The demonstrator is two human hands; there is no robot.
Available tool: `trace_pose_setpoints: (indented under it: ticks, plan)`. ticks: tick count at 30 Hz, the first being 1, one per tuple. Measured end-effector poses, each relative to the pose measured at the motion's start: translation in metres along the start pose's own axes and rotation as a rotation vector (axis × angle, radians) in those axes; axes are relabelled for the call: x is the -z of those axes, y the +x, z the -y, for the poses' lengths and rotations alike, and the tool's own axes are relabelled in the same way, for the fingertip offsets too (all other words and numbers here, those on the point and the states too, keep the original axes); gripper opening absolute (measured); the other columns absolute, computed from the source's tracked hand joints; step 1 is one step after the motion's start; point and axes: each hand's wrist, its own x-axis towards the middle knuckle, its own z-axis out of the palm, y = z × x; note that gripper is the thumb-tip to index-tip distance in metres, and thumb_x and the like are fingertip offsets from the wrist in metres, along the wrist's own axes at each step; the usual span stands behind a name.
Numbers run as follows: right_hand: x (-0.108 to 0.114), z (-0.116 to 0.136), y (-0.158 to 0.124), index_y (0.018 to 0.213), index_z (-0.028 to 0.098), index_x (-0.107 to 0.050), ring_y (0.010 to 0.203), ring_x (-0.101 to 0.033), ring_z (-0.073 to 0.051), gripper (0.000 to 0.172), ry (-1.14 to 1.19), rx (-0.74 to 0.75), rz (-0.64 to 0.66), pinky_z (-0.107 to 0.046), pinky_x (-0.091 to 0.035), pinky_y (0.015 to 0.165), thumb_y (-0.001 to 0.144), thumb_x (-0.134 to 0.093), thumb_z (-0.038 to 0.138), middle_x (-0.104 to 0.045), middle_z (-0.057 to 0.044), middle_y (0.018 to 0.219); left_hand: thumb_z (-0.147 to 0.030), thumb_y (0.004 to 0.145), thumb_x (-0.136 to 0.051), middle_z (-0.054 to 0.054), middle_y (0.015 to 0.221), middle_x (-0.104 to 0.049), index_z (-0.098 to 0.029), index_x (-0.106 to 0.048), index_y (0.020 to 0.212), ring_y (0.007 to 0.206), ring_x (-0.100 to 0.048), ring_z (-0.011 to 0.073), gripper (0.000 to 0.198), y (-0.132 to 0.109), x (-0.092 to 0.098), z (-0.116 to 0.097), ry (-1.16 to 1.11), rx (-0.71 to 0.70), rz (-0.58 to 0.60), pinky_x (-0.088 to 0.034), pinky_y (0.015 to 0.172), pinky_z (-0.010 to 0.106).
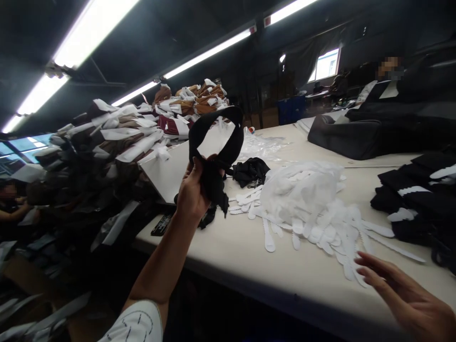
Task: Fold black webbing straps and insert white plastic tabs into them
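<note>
My left hand (194, 192) is closed on a black looped fabric band (235, 137), held up above the table. The band forms an upright ring, and darker cloth hangs below my fingers. At the lower right my right hand (402, 294) has its fingers stretched out and apart, with nothing visible in it. Its fingertips are close to loose white strips with notched edges (326, 235); whether they touch is unclear. A translucent white plastic bag (302, 187) lies among these strips. Behind the band is a small black bundle (251, 171).
Tall stacks of folded clothes with white paper (124, 128) rise on the left. Black folded cloth (409, 199) lies at the right of the pale table (242, 256). A large black bag (345, 135) stands behind it. People are partly visible at far left and back right.
</note>
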Motion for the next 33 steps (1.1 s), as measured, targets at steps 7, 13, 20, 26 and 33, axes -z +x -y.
trace_pose_setpoints:
  ticks: [7, 13, 20, 26, 33]
  plan:
    - [-0.048, 0.091, -0.091, 0.151, 0.031, -0.032, 0.133, -0.046, -0.037, 0.099, 0.411, 0.002, 0.716, -0.054, -0.037, 0.112, 0.068, -0.084, 0.044, -0.049, -0.011, 0.146, -0.043, 0.086, -0.067, -0.001, 0.101, -0.072, -0.024, -0.065, 0.092, 0.086, -0.069, 0.0143, 0.020, -0.128, -0.021, 0.076, -0.054, 0.449, -0.078, -0.058, 0.080, 0.028]
    - [-0.047, 0.055, -0.140, 0.147, 0.027, -0.039, 0.130, -0.051, -0.028, 0.063, 0.336, -0.206, 0.678, -0.045, -0.038, 0.113, 0.089, -0.063, 0.036, -0.054, -0.009, 0.141, -0.032, 0.085, -0.068, 0.004, 0.093, -0.073, -0.017, -0.070, 0.098, 0.083, -0.067, 0.0145, 0.019, -0.189, -0.022, 0.145, -0.041, 0.761, 0.019, -0.053, 0.079, 0.023]
    - [0.006, 0.046, -0.161, 0.108, 0.021, -0.068, 0.064, -0.061, -0.017, 0.032, 0.330, -0.395, 0.521, -0.027, -0.053, 0.061, 0.081, -0.072, 0.037, -0.067, -0.002, 0.080, -0.039, 0.092, -0.057, 0.011, 0.113, -0.070, -0.017, -0.073, 0.101, 0.104, -0.064, 0.0224, 0.029, -0.221, 0.013, 0.170, 0.187, 0.792, 0.370, -0.049, 0.092, 0.030]
    - [0.022, 0.042, -0.147, 0.082, 0.019, -0.072, 0.071, -0.062, -0.021, 0.020, 0.475, -0.363, 0.361, -0.032, -0.052, 0.067, 0.072, -0.080, 0.034, -0.069, -0.005, 0.077, -0.042, 0.083, -0.068, 0.006, 0.097, -0.068, -0.017, -0.066, 0.086, 0.085, -0.065, 0.0183, 0.025, -0.235, 0.022, 0.174, 0.452, 0.650, 0.175, -0.054, 0.080, 0.029]
    - [0.000, 0.046, -0.145, 0.081, 0.017, -0.073, 0.069, -0.060, -0.016, 0.012, 0.541, -0.230, 0.601, -0.026, -0.049, 0.066, 0.077, -0.078, 0.028, -0.069, -0.003, 0.075, -0.056, 0.086, -0.059, 0.012, 0.096, -0.074, -0.012, -0.069, 0.103, 0.087, -0.069, 0.0227, 0.048, -0.254, 0.015, 0.186, 0.060, 1.218, 0.447, -0.053, 0.084, 0.034]
